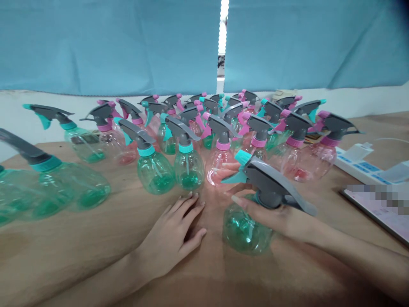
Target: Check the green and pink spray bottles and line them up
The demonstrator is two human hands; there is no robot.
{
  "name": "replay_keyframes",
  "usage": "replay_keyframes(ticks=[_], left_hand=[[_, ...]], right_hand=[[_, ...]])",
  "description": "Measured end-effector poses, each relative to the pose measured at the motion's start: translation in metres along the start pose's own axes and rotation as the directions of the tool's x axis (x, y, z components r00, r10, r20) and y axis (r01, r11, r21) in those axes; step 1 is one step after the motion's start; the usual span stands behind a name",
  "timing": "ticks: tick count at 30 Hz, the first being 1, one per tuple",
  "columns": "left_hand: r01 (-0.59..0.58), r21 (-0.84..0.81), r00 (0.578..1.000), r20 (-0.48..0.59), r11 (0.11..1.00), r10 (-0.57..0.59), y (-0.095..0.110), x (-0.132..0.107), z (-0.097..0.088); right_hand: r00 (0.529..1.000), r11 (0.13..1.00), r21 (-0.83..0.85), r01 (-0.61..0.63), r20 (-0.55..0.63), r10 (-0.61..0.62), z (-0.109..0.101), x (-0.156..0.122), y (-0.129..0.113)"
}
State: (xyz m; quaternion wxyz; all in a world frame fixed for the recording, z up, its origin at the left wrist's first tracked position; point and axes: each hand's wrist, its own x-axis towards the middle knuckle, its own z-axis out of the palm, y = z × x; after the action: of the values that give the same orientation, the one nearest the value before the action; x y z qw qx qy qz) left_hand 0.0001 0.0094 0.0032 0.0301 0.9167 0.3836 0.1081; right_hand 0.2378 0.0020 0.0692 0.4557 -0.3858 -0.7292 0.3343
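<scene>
**Green bottle point(246, 230) in the right hand, sprayers crowding behind**

The green bottle tilts over the near part of the table point(111, 251), well in from its far edge; whether its base touches the wood-look top, I cannot tell. The right hand point(283, 219) is curled round its neck, thumb on the near side, fingers slightly spread beyond. Just behind those fingertips stands a pink bottle point(214, 161), partly hidden by them. The left hand point(169, 238) lies palm down on the table, fingers loosely spread and holding nothing.

Past it, two green bottles stand close together, fronting the sprayers point(223, 123) (some too screened to make out) that reach back toward the far edge. More green bottles cluster by the left edge. Toward the right side lie a white power strip point(359, 164) and a flat, dark-edged device point(380, 209).

The bottles are round-bellied, see-through and glossy, with smooth grey heads and teal or pink triggers. A creased blue curtain point(96, 47) hangs beyond.
</scene>
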Motion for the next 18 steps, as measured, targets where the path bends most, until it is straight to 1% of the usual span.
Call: replay_keyframes(ticks=[6,9,12,14,17,18], left_hand=[[0.002,0.005,1.0,0.004,1.0,-0.002,0.0,0.0,-0.001],[0.007,0.007,1.0,0.004,1.0,-0.007,0.0,0.0,-0.001],[0.002,0.012,1.0,0.007,1.0,-0.002,0.0,0.001,-0.001],[-0.004,0.014,1.0,0.005,1.0,0.004,0.0,0.001,0.0],[-0.01,0.018,1.0,-0.008,1.0,0.01,0.0,0.001,0.0],[-0.011,0.019,1.0,-0.012,1.0,0.011,0.0,0.001,0.0]], right_hand=[[1.0,1.0,-0.013,0.002,-0.01,-0.002,-0.001,-0.003,0.003],[1.0,1.0,-0.02,-0.008,0.022,0.008,-0.001,-0.002,0.004],[0.997,0.998,-0.055,-0.044,0.064,0.048,-0.002,-0.001,0.002],[0.995,0.991,-0.108,-0.085,0.041,0.09,-0.002,-0.001,-0.001],[0.984,0.968,-0.18,-0.175,-0.052,0.168,-0.003,-0.001,-0.006],[0.979,0.96,-0.191,-0.203,-0.067,0.194,-0.003,-0.002,-0.007]])
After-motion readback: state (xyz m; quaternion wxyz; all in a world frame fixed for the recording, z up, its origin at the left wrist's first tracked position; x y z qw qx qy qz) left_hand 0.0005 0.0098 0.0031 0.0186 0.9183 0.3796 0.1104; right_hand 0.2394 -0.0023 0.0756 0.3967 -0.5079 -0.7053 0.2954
